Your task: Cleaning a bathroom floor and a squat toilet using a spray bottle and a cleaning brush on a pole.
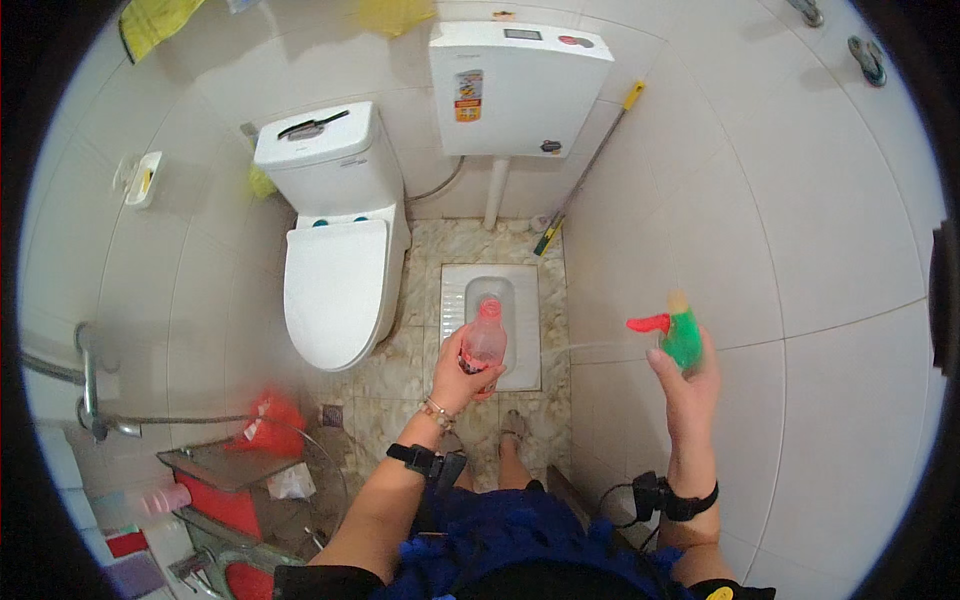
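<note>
The left hand (458, 372) is wrapped around the lower body of a clear bottle (484, 338), fingers curled round it from the left and beneath, so the bottle stands upright out of the top of the grip, over the squat pan (520, 290) set in the floor. The bottle is see-through with a pinkish-red tint, narrowing to a neck with a red top (whether a cap sits on it is hard to tell).

The right hand (685, 375) is raised close to the tiled wall (800, 220) on the right, closed round a green spray head (680, 335). This sits at the top of the fist, above the knuckles, its red nozzle pointing left toward the bottle; a thin clear tube trails from it leftward. The two hands are well apart, the bottle lower and nearer the middle of the floor.

Left of the squat pan stands a white toilet (335, 290) with its lid down, and a white cistern (515, 85) hangs on the back wall. A yellow-handled mop (590, 165) leans in the corner.
</note>
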Demonstrator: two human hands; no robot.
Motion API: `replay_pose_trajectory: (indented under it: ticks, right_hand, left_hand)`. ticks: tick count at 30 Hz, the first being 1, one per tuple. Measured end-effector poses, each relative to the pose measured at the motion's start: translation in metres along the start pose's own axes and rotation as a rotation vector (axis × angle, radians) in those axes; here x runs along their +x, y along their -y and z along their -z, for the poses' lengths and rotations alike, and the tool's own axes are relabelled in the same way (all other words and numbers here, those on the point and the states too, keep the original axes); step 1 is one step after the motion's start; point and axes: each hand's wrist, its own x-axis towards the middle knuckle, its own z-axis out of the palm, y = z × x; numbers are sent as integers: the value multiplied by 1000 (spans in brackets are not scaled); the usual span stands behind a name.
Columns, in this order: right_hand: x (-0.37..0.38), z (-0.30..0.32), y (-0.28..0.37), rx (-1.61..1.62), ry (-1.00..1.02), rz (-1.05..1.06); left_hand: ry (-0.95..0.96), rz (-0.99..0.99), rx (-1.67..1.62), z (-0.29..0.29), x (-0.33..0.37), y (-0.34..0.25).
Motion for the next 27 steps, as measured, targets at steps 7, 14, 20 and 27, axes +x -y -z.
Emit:
replay_pose_trajectory:
  ticks: [7, 14, 20, 27]
  right_hand:
    - [-4, -44, 70, 285, 34, 102]
    - [-34, -102, 114, 209, 268, 195]
    - [-51, -130, 129, 131, 363, 344]
    - [-55, -177, 147, 201, 564, 447]
  left_hand:
    - [-103, -138, 161, 63, -50, -23]
    - [-239, -171, 178, 122, -88, -18]
    - [-435, 66, -53, 142, -134, 16]
    - [-767, 406, -365, 120, -192, 84]
